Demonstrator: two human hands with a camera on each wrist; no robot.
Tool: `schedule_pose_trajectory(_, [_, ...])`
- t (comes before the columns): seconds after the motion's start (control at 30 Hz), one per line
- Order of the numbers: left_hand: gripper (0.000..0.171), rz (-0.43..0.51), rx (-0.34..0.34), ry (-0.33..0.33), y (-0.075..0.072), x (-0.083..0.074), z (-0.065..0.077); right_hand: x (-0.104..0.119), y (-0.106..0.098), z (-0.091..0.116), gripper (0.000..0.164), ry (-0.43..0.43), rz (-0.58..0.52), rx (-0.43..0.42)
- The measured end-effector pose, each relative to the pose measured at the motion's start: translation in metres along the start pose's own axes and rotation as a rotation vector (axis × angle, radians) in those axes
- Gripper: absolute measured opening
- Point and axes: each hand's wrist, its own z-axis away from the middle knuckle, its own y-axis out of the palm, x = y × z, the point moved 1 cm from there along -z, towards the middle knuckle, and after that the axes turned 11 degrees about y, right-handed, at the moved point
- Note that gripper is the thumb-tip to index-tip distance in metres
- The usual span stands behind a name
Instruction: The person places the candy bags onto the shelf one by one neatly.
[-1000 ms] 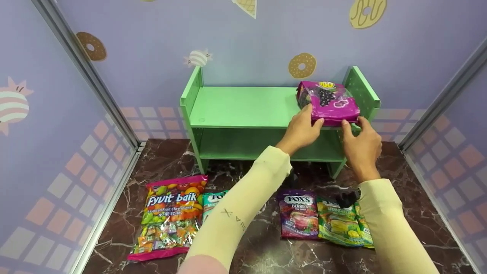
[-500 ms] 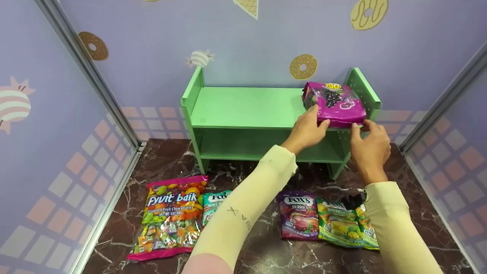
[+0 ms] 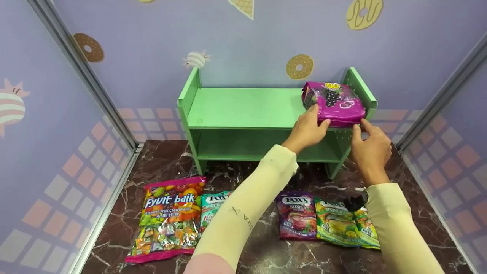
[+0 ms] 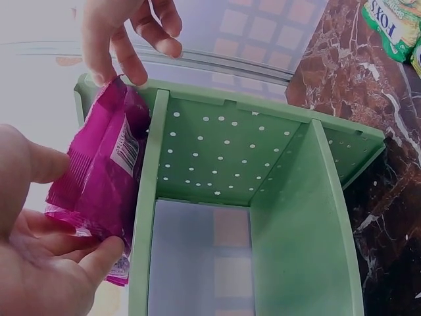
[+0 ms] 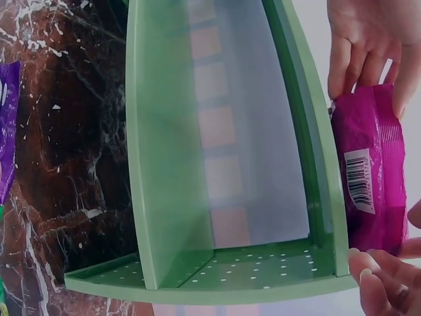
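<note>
A purple candy bag (image 3: 340, 108) with a blackberry picture lies at the right end of the green shelf's top board (image 3: 247, 106). My left hand (image 3: 308, 127) grips the bag's left end, thumb on its front face and fingers round the side. At the front right corner, the thumb and index finger of my right hand (image 3: 371, 146) hold the bag's edge. In the left wrist view the bag (image 4: 108, 164) shows its barcode side, level with the board's front edge. The right hand (image 4: 125, 39) has its other fingers loosely bent there.
On the dark marbled floor lie a large Fyvit baik bag (image 3: 169, 219) and a teal Fox's bag (image 3: 213, 203), partly behind my left sleeve. Purple (image 3: 296, 217) and green (image 3: 336, 222) Fox's bags lie right of it, with another yellow-green bag (image 3: 367, 224) by my right sleeve.
The purple bag has slid right along the top board toward the side panel, both hands moving with it. Over the last half second, bag and hands have hardly moved.
</note>
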Motion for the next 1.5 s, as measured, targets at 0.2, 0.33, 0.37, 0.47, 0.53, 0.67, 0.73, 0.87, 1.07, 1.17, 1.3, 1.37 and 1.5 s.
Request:
schedule_pose_trajectory(0.2, [0.064,0.007,0.001,-0.008,-0.001,0.002,0.000,0.003,0.001,0.001,0.039,-0.024,-0.008,-0.005])
schedule_pose_trajectory(0.33, [0.064,0.018,0.001,-0.009,-0.003,0.003,0.001,0.004,0.002,0.002,0.039,-0.021,-0.006,0.004])
schedule_pose_trajectory(0.37, [0.064,0.016,0.002,-0.006,-0.003,0.003,0.001,0.004,0.002,0.002,0.040,-0.021,-0.006,0.005])
schedule_pose_trajectory(0.47, [0.065,0.013,0.004,0.004,-0.005,0.005,0.001,0.004,0.003,0.003,0.040,-0.027,-0.012,0.001])
schedule_pose_trajectory(0.53, [0.065,0.011,0.003,0.010,-0.007,0.006,0.002,0.005,0.004,0.003,0.040,-0.037,-0.024,-0.006])
schedule_pose_trajectory(0.67, [0.066,0.022,0.007,0.010,-0.011,0.010,0.003,0.008,0.005,0.005,0.039,-0.048,-0.044,-0.020])
schedule_pose_trajectory(0.73, [0.066,0.031,0.015,0.004,-0.013,0.011,0.005,0.009,0.006,0.006,0.039,-0.051,-0.056,-0.024])
schedule_pose_trajectory(0.87, [0.065,0.052,0.019,-0.013,-0.017,0.017,0.010,0.010,0.008,0.009,0.039,-0.064,-0.088,-0.031])
schedule_pose_trajectory(1.07, [0.063,0.079,-0.012,-0.007,-0.027,0.029,0.021,0.012,0.014,0.012,0.038,-0.086,-0.152,-0.042])
schedule_pose_trajectory(1.17, [0.060,0.097,-0.047,0.017,-0.031,0.036,0.030,0.013,0.019,0.015,0.036,-0.087,-0.175,-0.051])
schedule_pose_trajectory(1.3, [0.052,0.159,-0.115,0.062,-0.036,0.043,0.042,0.016,0.025,0.020,0.034,-0.097,-0.185,-0.051])
schedule_pose_trajectory(1.37, [0.048,0.179,-0.151,0.085,-0.039,0.046,0.046,0.017,0.027,0.023,0.033,-0.110,-0.192,-0.046])
schedule_pose_trajectory(1.5, [0.043,0.192,-0.200,0.103,-0.045,0.053,0.057,0.020,0.032,0.030,0.031,-0.140,-0.208,-0.027])
